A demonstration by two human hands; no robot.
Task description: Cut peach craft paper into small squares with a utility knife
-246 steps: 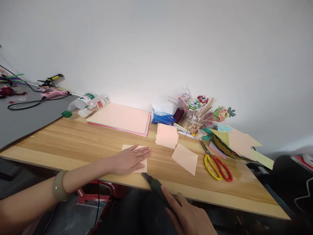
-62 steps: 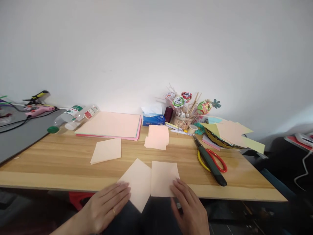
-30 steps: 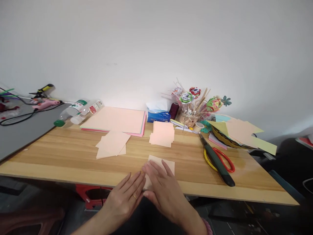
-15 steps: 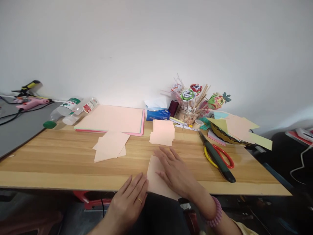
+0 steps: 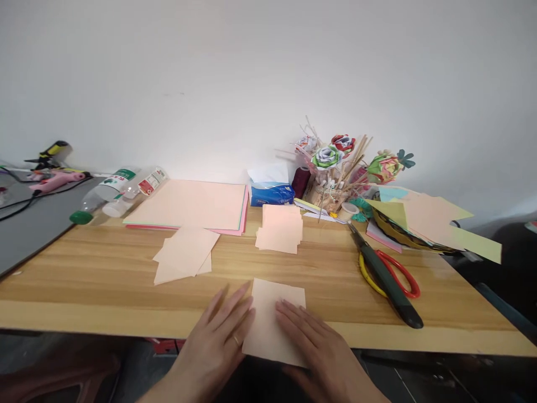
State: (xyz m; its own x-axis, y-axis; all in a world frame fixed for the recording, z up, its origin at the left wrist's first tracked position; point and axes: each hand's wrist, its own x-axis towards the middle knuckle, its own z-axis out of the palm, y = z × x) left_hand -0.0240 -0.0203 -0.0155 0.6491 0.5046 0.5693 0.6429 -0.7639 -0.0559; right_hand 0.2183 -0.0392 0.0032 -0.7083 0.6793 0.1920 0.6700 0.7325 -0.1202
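A pale peach sheet of paper point(image 5: 268, 330) lies at the table's front edge, its lower part reaching past the edge. Along its left side rests my left hand point(image 5: 218, 336), open, with fingers stretched out and a ring on one of them. My right hand point(image 5: 314, 341) lies open and flat on the sheet's right part, covering some of it. Beyond the hands are two groups of loose peach pieces: a fanned set of paper point(image 5: 184, 254) to the left and a small stack of squares point(image 5: 280, 229) further back.
Large scissors with red and yellow handles point(image 5: 390, 280) lie at right. Behind stand a tissue pack point(image 5: 272, 194), a jar of sticks and paper flowers point(image 5: 329, 193), and a basket of paper point(image 5: 419, 238). Plastic bottles point(image 5: 113, 193), a large paper stack point(image 5: 197, 204) and a pink glue gun point(image 5: 59, 180) occupy the left.
My right hand has drawn back toward me from the sheet's far end to its near right side. More of the paper now shows. The left hand stays at its left edge.
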